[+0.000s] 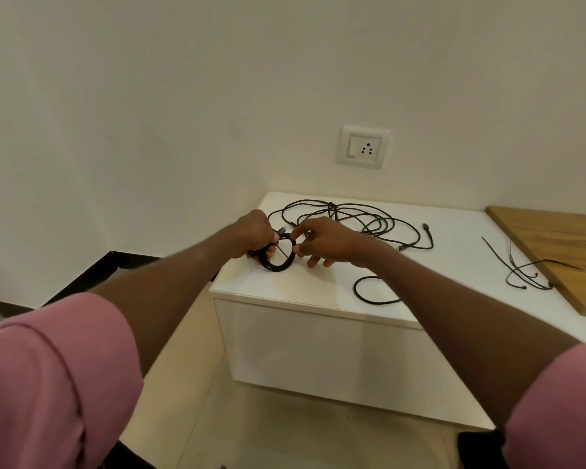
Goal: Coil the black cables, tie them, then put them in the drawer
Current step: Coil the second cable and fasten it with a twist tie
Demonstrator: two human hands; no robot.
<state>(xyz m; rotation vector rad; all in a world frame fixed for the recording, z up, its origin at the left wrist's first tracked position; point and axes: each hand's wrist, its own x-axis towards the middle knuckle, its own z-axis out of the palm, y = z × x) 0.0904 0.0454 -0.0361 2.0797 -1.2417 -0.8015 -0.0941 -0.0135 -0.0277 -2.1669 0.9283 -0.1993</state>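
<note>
Left hand (255, 233): was seen at the near left corner of the white cabinet top (454, 252), its fingers curled round the left side of a small coil.
Right hand (322, 243): was held just right of the left hand, thumb and forefinger pinched on the right side of the same coil, the other fingers loosely spread below.
Coil (278, 257): a small round bundle of black cable was held between the two hands, its lower arc hanging just under the fingertips, close above the cabinet top; a plug end was seen sticking up between the thumbs.
Loose cables (349, 218): a tangle of black cable was spread on the cabinet top just beyond and to the right of the right hand's fingers; one strand was seen looping near the front edge, under the right forearm.
Ties (521, 269): a few thin black strips were laid well to the right of the fingers, partly touching a wooden board (555, 252).
Drawer front (318, 350): a plain white panel was seen below the cabinet top, under the hands; whether it was a drawer could not be told.
Wall socket (364, 147): was fixed to the wall above the loose cables.
Sleeves (48, 384): pink sleeves were seen on both upper arms.
</note>
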